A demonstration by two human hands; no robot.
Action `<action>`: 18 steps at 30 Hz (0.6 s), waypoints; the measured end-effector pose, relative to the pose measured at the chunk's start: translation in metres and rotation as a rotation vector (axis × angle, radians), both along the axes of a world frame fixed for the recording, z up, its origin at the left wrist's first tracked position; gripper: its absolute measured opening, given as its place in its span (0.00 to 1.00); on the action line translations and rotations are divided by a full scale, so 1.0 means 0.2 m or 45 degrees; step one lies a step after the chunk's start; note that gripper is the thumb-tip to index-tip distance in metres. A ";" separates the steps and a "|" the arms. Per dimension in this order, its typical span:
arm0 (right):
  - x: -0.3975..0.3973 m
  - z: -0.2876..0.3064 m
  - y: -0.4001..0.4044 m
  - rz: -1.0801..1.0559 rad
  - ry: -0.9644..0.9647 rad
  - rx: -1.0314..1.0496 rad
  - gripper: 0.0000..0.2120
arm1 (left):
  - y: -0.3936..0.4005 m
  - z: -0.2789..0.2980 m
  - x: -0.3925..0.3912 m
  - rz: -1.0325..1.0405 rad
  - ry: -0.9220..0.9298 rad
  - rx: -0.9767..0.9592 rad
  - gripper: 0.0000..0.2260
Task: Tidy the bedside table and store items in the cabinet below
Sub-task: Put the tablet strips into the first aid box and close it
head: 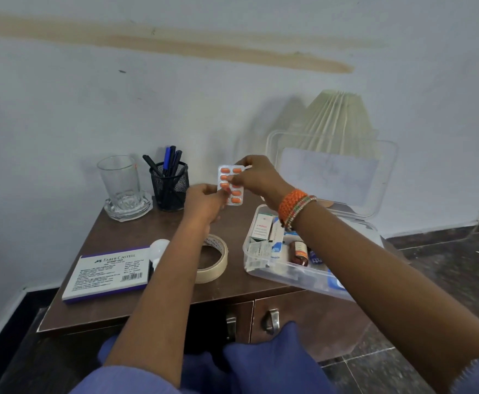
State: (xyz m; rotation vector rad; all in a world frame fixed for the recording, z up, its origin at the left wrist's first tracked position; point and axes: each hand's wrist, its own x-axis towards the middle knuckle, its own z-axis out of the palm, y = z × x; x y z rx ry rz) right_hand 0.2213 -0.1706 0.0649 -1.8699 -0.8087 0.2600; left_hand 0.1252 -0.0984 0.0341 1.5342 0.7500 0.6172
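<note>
One silver blister strip of orange tablets (230, 184) is held above the brown wooden bedside table (232, 282), both hands pinching it: left hand (204, 201) at its lower edge, right hand (254, 174) at its side.

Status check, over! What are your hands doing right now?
Both hands, left and right, pinch the orange pill strip above the bedside table. Medicine box open. Nothing blocking.

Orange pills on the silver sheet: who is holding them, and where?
Both hands hold the silver blister strip of orange tablets: the right hand pinches its top right edge, the left hand its lower left edge.
</note>
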 end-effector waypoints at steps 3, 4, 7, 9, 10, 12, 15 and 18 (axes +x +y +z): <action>0.01 -0.02 -0.17 -0.139 -0.021 0.081 0.11 | -0.12 0.04 -0.01 -0.131 -0.064 0.017 0.04; 0.01 -0.02 -0.24 -0.178 -0.035 0.083 0.11 | -0.16 0.04 -0.01 -0.165 -0.040 0.078 0.03; 0.01 -0.05 -0.45 -0.256 -0.039 0.094 0.12 | -0.29 0.06 -0.01 -0.312 0.018 0.168 0.03; 0.02 -0.07 -0.58 -0.315 0.015 0.136 0.10 | -0.36 0.06 0.01 -0.445 0.042 0.237 0.05; 0.01 -0.08 -0.64 -0.337 0.057 0.176 0.10 | -0.39 0.05 0.01 -0.506 0.058 0.285 0.07; 0.01 -0.10 -0.74 -0.382 0.117 0.246 0.11 | -0.45 0.05 0.03 -0.612 0.080 0.350 0.10; 0.01 -0.13 -0.86 -0.465 0.092 0.239 0.11 | -0.54 0.03 0.05 -0.701 0.082 0.413 0.09; 0.02 -0.16 -0.96 -0.512 0.101 0.207 0.08 | -0.61 0.00 0.07 -0.744 0.088 0.510 0.08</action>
